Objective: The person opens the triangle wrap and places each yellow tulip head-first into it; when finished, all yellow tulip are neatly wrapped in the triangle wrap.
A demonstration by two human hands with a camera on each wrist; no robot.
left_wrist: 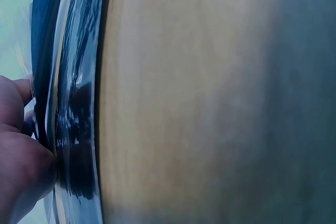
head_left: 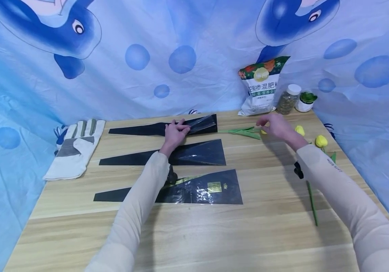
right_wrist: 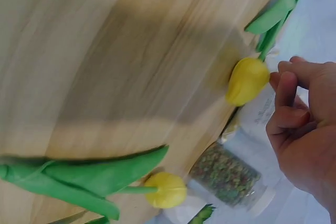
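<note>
Wood table (head_left: 194,234): sleeves (head_left: 187,154), tulips (head_left: 320,141), glove (head_left: 75,149)

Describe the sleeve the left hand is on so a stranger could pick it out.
On the wooden table lie three black flower sleeves in a column. The one meant is the farthest sleeve, nearest the blue backdrop. Unlike its neighbours, it has the left hand resting on it and a tulip stem at its wide end.
</note>
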